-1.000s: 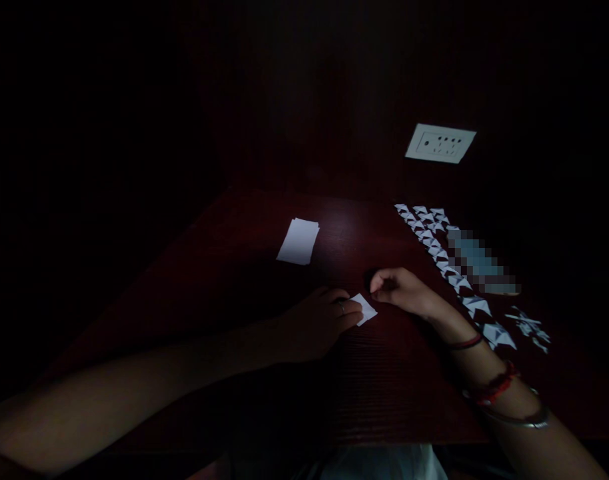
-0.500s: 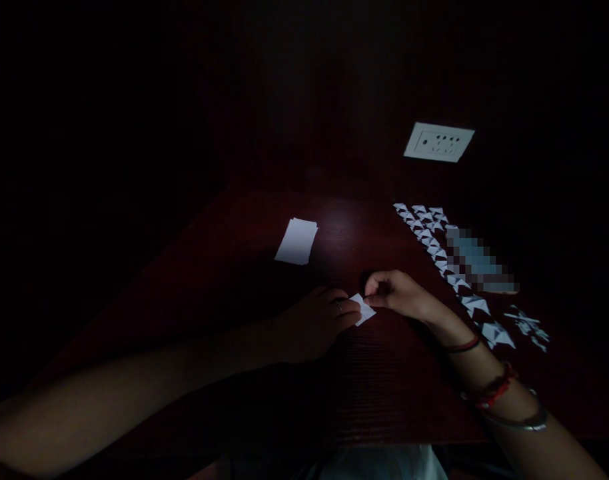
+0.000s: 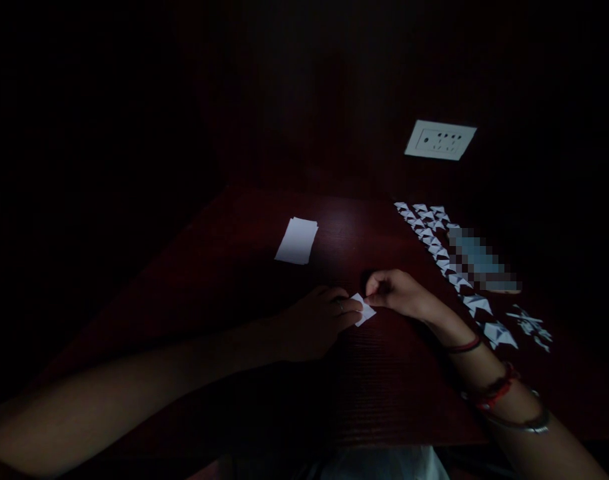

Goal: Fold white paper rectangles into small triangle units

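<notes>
A small folded piece of white paper point(image 3: 365, 313) lies on the dark red table between my two hands. From the left, the fingers of my left hand point(image 3: 324, 320), one with a ring, press it against the surface. My right hand point(image 3: 392, 291) is closed in a pinch at the paper's upper right edge, thumb and forefinger touching it. Part of the sheet is hidden under the left fingertips. Beyond the hands sits a stack of white paper sheets point(image 3: 297, 241). Rows of folded paper pieces point(image 3: 438, 251) run along the right side.
A blurred-out flat object point(image 3: 484, 261), perhaps a phone, lies beside the folded pieces. Thin white paper scraps point(image 3: 532, 327) are heaped nearer me on the right. A socket plate point(image 3: 441, 141) is on the wall behind the table point(image 3: 224, 267). The surroundings are very dark.
Both hands stay almost in place on the small paper, with only a very slight shift of the left fingers. The view has moved a little.
</notes>
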Tool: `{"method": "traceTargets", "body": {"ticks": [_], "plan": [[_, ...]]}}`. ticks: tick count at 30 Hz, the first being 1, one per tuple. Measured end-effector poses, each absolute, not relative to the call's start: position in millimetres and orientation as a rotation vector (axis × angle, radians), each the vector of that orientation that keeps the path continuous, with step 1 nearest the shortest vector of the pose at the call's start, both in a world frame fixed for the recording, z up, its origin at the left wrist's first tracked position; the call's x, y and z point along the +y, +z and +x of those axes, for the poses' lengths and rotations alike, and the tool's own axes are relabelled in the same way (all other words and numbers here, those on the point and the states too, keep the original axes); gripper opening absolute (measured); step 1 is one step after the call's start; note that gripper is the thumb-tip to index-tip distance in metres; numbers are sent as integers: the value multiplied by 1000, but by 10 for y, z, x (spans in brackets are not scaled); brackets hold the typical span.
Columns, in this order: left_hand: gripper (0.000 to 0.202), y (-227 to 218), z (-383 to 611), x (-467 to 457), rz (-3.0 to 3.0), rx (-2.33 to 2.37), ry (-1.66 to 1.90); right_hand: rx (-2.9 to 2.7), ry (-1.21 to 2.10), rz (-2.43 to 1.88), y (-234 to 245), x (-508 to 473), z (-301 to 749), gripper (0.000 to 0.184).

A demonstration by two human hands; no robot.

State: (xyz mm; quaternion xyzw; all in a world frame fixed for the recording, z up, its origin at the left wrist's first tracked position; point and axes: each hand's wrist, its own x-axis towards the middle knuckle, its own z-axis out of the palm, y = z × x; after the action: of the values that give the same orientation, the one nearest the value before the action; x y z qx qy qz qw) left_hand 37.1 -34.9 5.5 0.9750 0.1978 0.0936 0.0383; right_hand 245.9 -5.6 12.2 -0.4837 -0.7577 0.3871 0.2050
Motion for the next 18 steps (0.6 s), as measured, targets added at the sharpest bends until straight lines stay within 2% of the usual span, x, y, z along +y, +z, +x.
{"method": "traceTargets", "body": {"ticks": [18], "plan": [[43, 65, 396, -355, 3027, 606, 300, -2140, 1043, -1379, 114, -54, 2473, 5]]}}
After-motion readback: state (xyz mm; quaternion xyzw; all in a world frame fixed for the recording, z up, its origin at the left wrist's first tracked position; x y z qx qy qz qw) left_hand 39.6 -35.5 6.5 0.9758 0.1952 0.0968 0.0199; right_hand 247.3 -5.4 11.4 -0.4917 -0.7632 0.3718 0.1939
